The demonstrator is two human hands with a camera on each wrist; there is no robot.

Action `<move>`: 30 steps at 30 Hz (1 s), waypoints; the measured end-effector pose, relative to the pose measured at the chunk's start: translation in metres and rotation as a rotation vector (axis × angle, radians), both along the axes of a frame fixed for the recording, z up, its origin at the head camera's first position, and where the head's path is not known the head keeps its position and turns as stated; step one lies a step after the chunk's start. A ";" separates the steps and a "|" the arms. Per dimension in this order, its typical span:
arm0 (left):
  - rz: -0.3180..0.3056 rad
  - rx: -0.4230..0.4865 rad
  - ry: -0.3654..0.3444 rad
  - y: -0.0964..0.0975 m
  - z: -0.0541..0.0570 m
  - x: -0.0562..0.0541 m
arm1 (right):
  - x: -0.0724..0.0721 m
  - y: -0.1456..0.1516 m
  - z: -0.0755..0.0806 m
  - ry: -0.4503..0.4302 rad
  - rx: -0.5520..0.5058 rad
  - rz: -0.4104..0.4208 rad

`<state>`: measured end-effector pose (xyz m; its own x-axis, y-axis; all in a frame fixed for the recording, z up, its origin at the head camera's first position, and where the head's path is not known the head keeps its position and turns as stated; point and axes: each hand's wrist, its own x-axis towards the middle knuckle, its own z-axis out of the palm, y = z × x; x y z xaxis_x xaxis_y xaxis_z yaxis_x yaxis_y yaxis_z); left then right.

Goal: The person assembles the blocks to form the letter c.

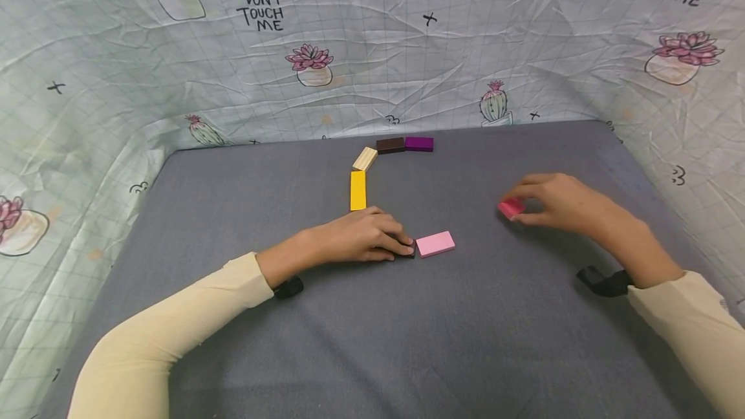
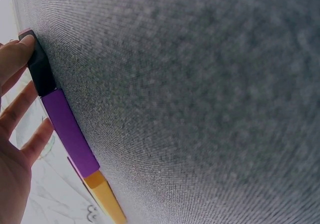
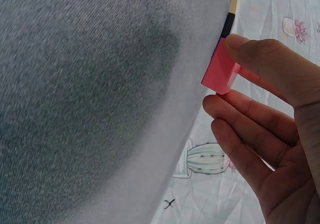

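Note:
My left hand (image 1: 368,236) pinches a black block (image 2: 42,70) between thumb and fingers, down at the cloth. In the head view that hand covers most of the black block; a light pink block (image 1: 435,244) lies at its right end. The left wrist view shows a purple block (image 2: 70,132) end to end with the black one, and a yellow block (image 2: 109,199) beyond it. Out to the right, my right hand (image 1: 561,202) pinches a deep pink block (image 3: 221,67) between thumb and forefinger, the other fingers loosely bent below it.
From the left hand the row runs away to a yellow block (image 1: 357,190), a bare wood block (image 1: 365,159), a dark brown block (image 1: 390,145) and a purple block (image 1: 419,144). Grey cloth (image 1: 372,341) covers the table. A patterned curtain (image 1: 372,37) stands round its back and sides.

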<state>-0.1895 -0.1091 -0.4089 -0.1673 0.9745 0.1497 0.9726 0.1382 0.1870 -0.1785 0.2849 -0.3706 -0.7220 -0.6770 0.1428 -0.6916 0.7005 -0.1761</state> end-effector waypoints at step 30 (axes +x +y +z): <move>-0.002 -0.002 0.004 -0.001 -0.001 -0.001 | 0.001 -0.031 0.000 -0.045 0.005 0.068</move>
